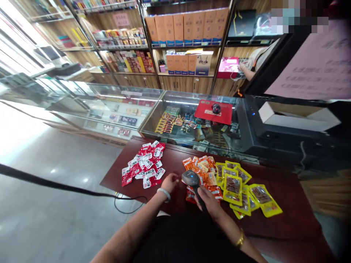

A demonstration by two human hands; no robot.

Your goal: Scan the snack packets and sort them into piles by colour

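My right hand (210, 201) is closed round the handle of a dark handheld barcode scanner (192, 179), whose head hangs over a pile of orange snack packets (204, 168) on a dark red table (276, 190). My left hand (170, 182), with a pale bangle on the wrist, rests on the table between the orange pile and a pile of red-and-white packets (145, 165); its fingers are curled and I cannot make out whether they hold anything. Several yellow packets (241, 188) lie to the right.
A glass display counter (153, 109) with goods runs behind the table, a red mat (214, 111) on top. Shelves of boxes line the back wall. Another person's arm (248, 71) shows at the far right. A black cable (68, 188) crosses the floor.
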